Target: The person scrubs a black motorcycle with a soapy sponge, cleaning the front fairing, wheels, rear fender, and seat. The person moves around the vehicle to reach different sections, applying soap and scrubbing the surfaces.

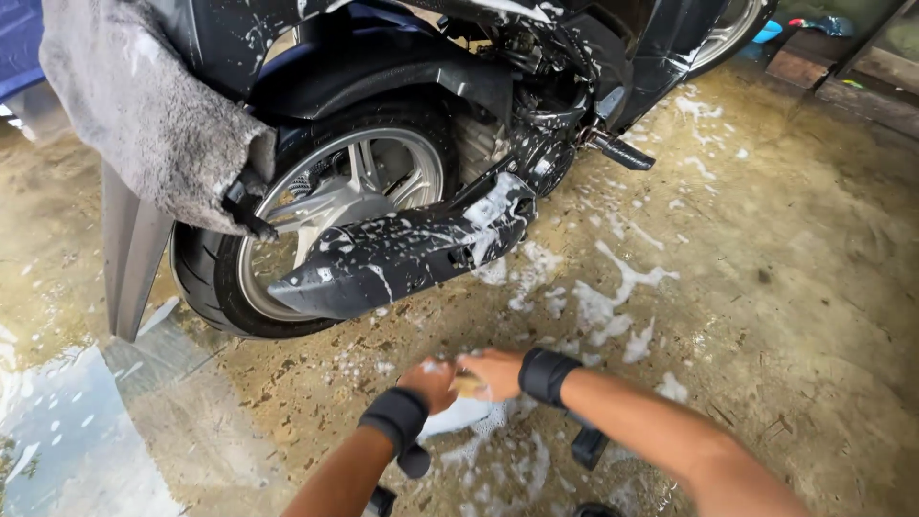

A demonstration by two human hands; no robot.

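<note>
In the head view, the person's two hands meet low and near the middle of the frame, just above the wet concrete floor (785,287). The right hand (493,371) is curled over a small yellowish sponge (467,387), fingers bent around it, while the left hand (429,381) presses in from the left, closed against the same sponge, so the two seem to squeeze it together. White foam (458,415) hangs and pools right under them, which fits a sponge being wrung or lathered over the ground rather than against the bike. Both wrists wear black bands (546,375).

Farther off and to the left stands the rear of a dark motorcycle, its rear wheel (316,206) with silver spokes side-on to the camera. The black exhaust (402,254) runs across the wheel, streaked with suds, and foam patches trail over the floor to its right. A grey towel (144,115) is draped over the tail at far left, kept up off the dirty water. A black footpeg (622,151) juts out on the right.
</note>
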